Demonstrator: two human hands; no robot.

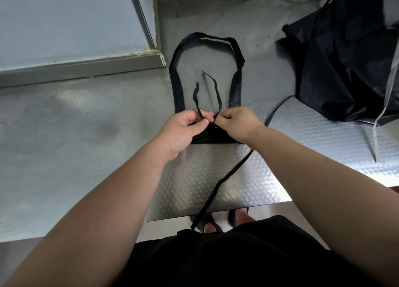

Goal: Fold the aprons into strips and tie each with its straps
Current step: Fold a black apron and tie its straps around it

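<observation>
Steel, embossed and dull, forms the worktop. Near its middle lies a black apron, folded down to a narrow strip and mostly hidden beneath the two hands. Its neck loop is spread flat on the far side of them. The left grip pinches one thin strap end between thumb and forefinger, right over the strip. The right grip, just beside it and nearly touching, pinches the other strap end. Both ends point away from the person. The folding of this apron looks done and the tying is in hand, though the loose ends suggest the knot is not yet drawn tight. A longer strap trails from under the right wrist and off the near edge of the worktop. Further right, a heap of dark aprons lies unfolded, well apart from the hands, so most of the task appears to remain.
</observation>
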